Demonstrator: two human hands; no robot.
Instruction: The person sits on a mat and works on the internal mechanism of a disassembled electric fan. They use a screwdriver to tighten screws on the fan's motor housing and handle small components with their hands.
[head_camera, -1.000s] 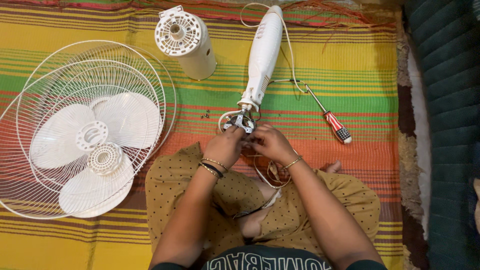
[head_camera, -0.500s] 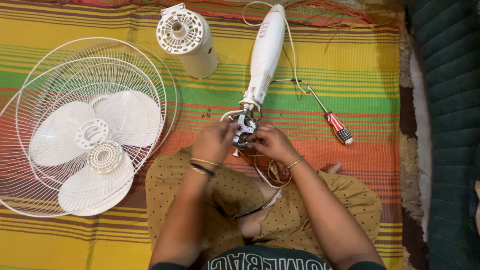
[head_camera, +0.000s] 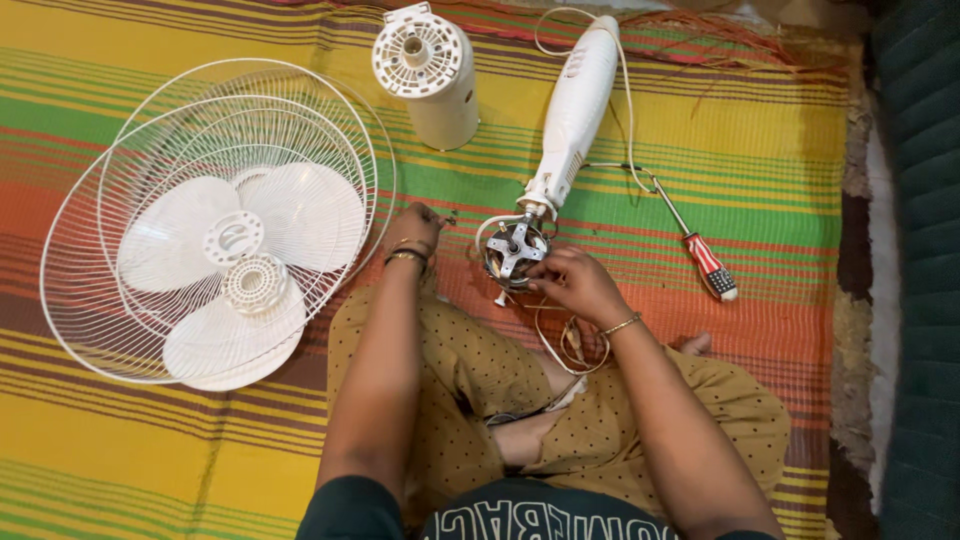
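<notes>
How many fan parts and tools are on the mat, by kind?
Wire guards: 2
Blade: 1
Motor cover: 1
Stand: 1
Motor, under right hand: 1
Screwdriver: 1
Total: 7

You see no package, no sign, no screen on mat; only printed thing is pale lettering band (head_camera: 520, 522) across your dark green shirt, bottom edge of view, seen upside down, partly cut off by frame
</notes>
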